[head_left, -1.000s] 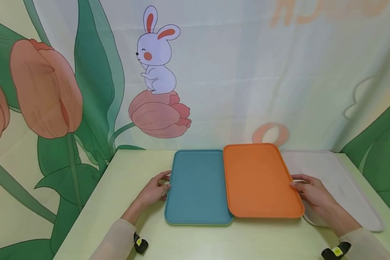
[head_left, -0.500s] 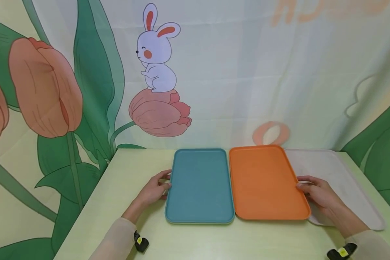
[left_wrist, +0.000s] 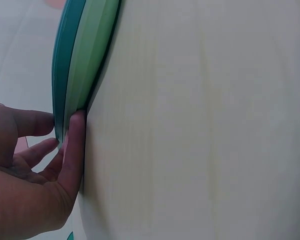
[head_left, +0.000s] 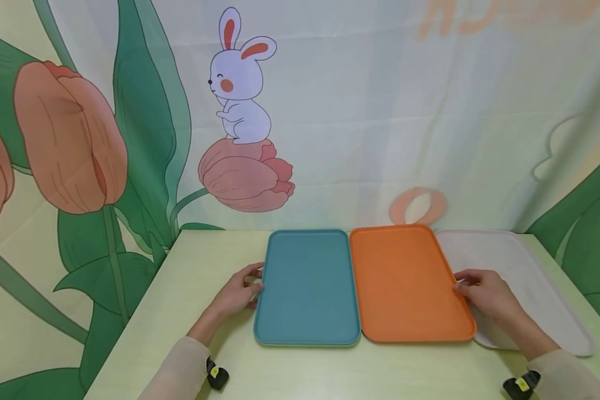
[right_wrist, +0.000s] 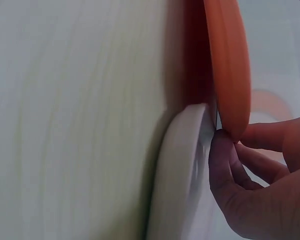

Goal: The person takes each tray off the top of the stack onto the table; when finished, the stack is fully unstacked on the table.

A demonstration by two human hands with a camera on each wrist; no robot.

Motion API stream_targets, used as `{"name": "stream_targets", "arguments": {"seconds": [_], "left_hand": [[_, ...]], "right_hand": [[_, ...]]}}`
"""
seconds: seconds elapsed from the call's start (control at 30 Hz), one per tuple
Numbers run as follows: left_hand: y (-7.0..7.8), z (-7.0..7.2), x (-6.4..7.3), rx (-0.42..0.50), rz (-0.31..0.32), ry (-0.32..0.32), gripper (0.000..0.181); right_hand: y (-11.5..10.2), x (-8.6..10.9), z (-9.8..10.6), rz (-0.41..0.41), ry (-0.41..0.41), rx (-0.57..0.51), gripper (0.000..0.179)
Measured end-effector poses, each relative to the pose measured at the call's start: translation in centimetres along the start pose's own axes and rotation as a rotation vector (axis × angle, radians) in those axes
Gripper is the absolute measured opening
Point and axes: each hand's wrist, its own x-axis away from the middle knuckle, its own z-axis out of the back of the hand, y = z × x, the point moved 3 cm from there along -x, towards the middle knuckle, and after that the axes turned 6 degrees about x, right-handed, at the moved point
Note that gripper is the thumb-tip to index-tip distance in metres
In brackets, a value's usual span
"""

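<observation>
A teal tray (head_left: 307, 286) lies on what looks like a light green tray (left_wrist: 92, 50), whose side shows in the left wrist view. My left hand (head_left: 236, 289) holds the left edge of this stack, one digit at the teal rim and another lower, by the green side. To the right, an orange tray (head_left: 410, 283) sits against or very close beside the teal one. My right hand (head_left: 487, 294) pinches the orange tray's right edge, with digits above and below it. That edge is raised over the rim of a white tray (head_left: 525, 289), partly hidden.
All the trays are on a pale wood-grain table (head_left: 300, 372). A printed curtain (head_left: 355, 122) with a rabbit and tulips hangs directly behind the table's back edge. Each wrist wears a small black device, such as the one on the left wrist (head_left: 217, 375).
The orange tray has moved right off the teal tray's edge, then slightly left and lower beside it. My right hand moved with it. The left hand has stayed in place.
</observation>
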Motion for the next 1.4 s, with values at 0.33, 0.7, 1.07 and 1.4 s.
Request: {"name": "stream_targets", "arguments": {"seconds": [0.33, 0.7, 1.07, 1.4], "left_hand": [[0.4, 0.2, -0.2, -0.025, -0.015, 0.026, 0.056], [1.3, 0.3, -0.7, -0.111, -0.011, 0.076, 0.056], [0.7, 0.8, -0.7, -0.071, 0.018, 0.094, 0.051], [0.8, 0.6, -0.5, -0.048, 0.014, 0.101, 0.051]], "right_hand": [[0.0, 0.3, -0.4, 0.004, -0.004, 0.064, 0.040], [-0.4, 0.6, -0.8, 0.085, 0.021, 0.176, 0.037], [-0.3, -0.7, -0.8, 0.111, -0.047, 0.279, 0.044], [-3.8, 0.0, -1.7, 0.213, 0.088, 0.242, 0.041]]}}
